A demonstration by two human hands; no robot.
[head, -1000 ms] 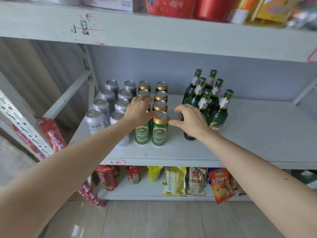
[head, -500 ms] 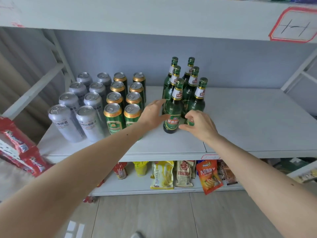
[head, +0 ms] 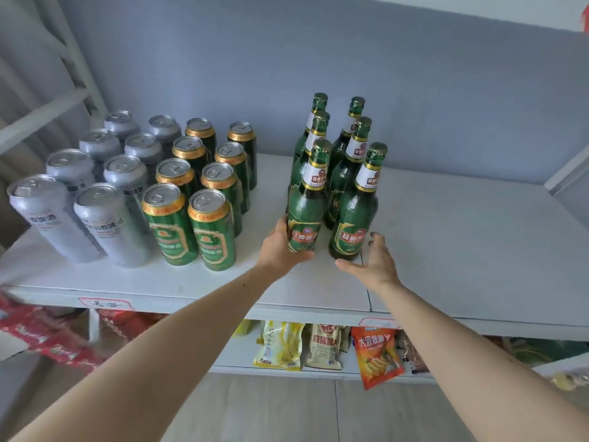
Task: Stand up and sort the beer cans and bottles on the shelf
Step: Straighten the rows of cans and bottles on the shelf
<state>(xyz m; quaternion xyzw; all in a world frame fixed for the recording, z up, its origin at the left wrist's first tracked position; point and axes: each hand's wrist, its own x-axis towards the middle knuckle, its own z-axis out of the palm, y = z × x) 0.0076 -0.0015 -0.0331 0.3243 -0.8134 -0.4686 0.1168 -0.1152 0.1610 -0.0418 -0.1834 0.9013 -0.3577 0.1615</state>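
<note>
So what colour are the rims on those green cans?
Gold, on the green cans, clearest in the head view.

Below the white shelf, a lower white shelf board (head: 287, 370) carries snack packets along its front edge: a yellow plastic packet (head: 280, 346), just beside it a beige packet with red print (head: 325, 347), and an orange packet (head: 376, 357) that hangs tilted over the front edge. Near the left corner lie blurred red packets (head: 41, 336). Two white paper labels with red borders (head: 105, 304) stick on a shelf's front edge. Behind stands a grey-blue wall (head: 350, 65); below is a pale tiled floor (head: 287, 409).
</note>
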